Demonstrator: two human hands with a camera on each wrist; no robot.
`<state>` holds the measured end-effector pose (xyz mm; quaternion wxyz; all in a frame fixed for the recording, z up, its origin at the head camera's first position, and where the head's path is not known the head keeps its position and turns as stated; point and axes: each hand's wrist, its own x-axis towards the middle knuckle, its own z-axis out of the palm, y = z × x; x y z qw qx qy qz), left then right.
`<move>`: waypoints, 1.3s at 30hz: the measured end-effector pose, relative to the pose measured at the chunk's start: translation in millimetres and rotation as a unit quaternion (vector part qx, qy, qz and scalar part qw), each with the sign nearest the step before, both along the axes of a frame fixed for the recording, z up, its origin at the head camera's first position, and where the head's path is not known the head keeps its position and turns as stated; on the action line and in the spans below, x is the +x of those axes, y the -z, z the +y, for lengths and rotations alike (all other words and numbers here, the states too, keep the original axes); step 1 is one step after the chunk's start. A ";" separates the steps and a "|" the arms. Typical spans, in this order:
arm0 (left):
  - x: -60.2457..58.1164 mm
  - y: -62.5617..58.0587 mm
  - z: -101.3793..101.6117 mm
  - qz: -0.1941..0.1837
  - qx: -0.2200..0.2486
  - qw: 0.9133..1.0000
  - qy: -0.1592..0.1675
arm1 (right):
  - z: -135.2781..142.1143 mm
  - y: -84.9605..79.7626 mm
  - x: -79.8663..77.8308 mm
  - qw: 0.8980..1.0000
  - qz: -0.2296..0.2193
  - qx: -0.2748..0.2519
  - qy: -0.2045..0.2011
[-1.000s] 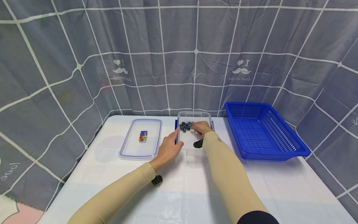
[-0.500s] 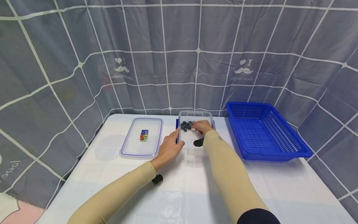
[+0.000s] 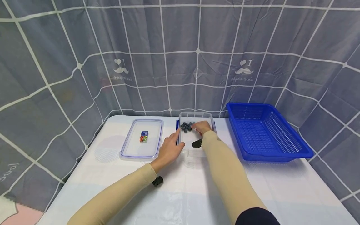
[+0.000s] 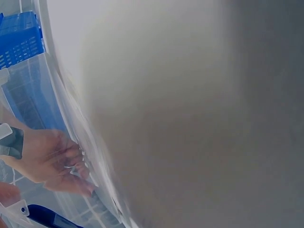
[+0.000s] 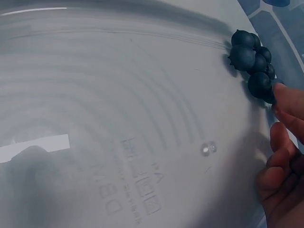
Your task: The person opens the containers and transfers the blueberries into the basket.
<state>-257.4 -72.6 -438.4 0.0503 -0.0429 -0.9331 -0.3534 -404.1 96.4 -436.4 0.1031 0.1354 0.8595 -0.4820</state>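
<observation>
A clear plastic food container (image 3: 185,140) with blue side clips stands at the back middle of the table. Several blueberries (image 3: 186,127) lie clustered on its floor toward the far left. My left hand (image 3: 170,148) rests along the container's left side, fingers straight and thumb spread toward the near end. Reaching inside, my right hand (image 3: 203,127) has its thumb and index finger pinching a blueberry at the edge of the cluster, its other fingers curled (image 5: 273,178). Part of that berry is hidden behind the fingertip. Through the clear wall, the left wrist view shows the right hand too.
Left of the container lies a clear lid (image 3: 133,147) with a blue seal and a printed label (image 3: 143,137). A blue perforated basket (image 3: 253,134) stands at the right. A grey checked curtain (image 3: 180,68) hangs close behind the table.
My right hand and wrist have shifted slightly left inside the container, staying at the blueberries. The left hand keeps its place at the container's side.
</observation>
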 end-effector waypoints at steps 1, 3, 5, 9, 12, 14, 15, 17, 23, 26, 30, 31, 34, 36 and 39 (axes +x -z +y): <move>0.3 0.4 -0.2 0.002 0.000 1.000 0.000 | -0.9 0.5 0.2 1.000 -0.002 0.007 0.004; 0.7 1.0 -0.4 0.006 -0.002 1.000 0.000 | -2.1 1.5 0.8 1.000 -0.006 0.013 0.012; 0.9 1.7 -0.5 0.011 -0.002 1.000 0.000 | -2.9 2.7 1.6 1.000 -0.006 0.015 0.017; 0.9 2.9 -0.5 0.011 -0.004 1.000 0.000 | -4.1 2.1 5.4 1.000 0.005 0.019 0.020; 1.4 2.7 -0.3 0.008 -0.003 1.000 -0.001 | -5.1 0.9 8.7 0.999 0.013 0.023 0.021; 1.9 2.2 -0.1 0.004 -0.001 1.000 -0.002 | -5.4 1.2 9.4 0.999 0.014 0.025 0.021; 1.8 2.1 -0.1 0.003 -0.001 1.000 -0.003 | -5.4 1.6 9.3 0.999 0.014 0.025 0.020; 1.6 2.7 -0.4 0.002 0.000 1.000 -0.003 | -5.3 2.7 8.0 0.999 0.013 0.028 0.018; 2.2 3.8 -1.4 0.001 -0.001 1.000 -0.004 | -5.8 4.6 4.0 0.999 0.012 0.048 0.014; 2.5 3.5 -0.8 -0.001 0.001 1.000 -0.003 | -6.2 2.8 4.9 0.999 0.007 0.048 0.014; 2.8 2.4 0.4 -0.002 0.001 1.000 -0.004 | -5.3 0.9 5.0 1.000 -0.005 0.024 0.019; 2.9 2.1 0.6 -0.004 -0.001 1.000 -0.005 | -4.9 1.0 4.6 1.000 -0.009 0.020 0.020; 3.0 0.8 0.9 -0.003 -0.002 1.000 -0.003 | -3.3 2.2 1.6 1.000 -0.017 0.008 0.023; 2.8 -0.1 0.8 -0.002 -0.003 1.000 -0.002 | -2.6 2.4 0.3 1.000 -0.019 0.004 0.024; 2.6 -0.5 0.5 0.001 -0.002 1.000 -0.001 | -2.0 3.0 -1.5 1.000 -0.019 -0.003 0.021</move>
